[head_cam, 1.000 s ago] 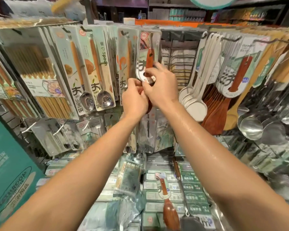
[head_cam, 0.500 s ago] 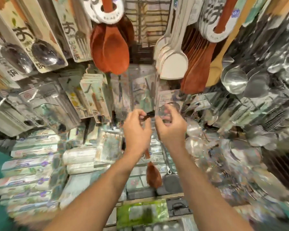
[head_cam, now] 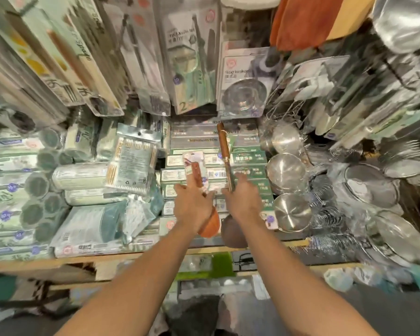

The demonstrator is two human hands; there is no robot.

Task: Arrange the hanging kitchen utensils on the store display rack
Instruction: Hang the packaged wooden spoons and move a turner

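Note:
A wooden spoon [head_cam: 197, 174] with a white label card lies on stacked green foil boxes [head_cam: 249, 157] on the lower shelf. Its orange-brown bowl [head_cam: 210, 227] shows under my left wrist. My left hand [head_cam: 193, 204] lies over its handle with the fingers stretched out. Beside it lies a metal utensil with a wooden handle [head_cam: 223, 144] and a dark head [head_cam: 233, 232]. My right hand [head_cam: 243, 198] is over its thin metal shaft, which runs between thumb and forefinger, fingers extended. Packaged utensils [head_cam: 192, 69] hang on the rack above.
Steel bowls and strainers [head_cam: 286, 170] crowd the right side. Rolls and wrapped packs [head_cam: 83, 175] fill the shelf on the left, with a skewer pack [head_cam: 134, 163] on top. Carded spoons [head_cam: 66, 69] hang upper left. The wooden shelf edge [head_cam: 121, 257] runs below my wrists.
My view has tilted down from the hanging rows to the lower shelf. Both hands have dropped from a hook on the rack to the two loose utensils on the boxes.

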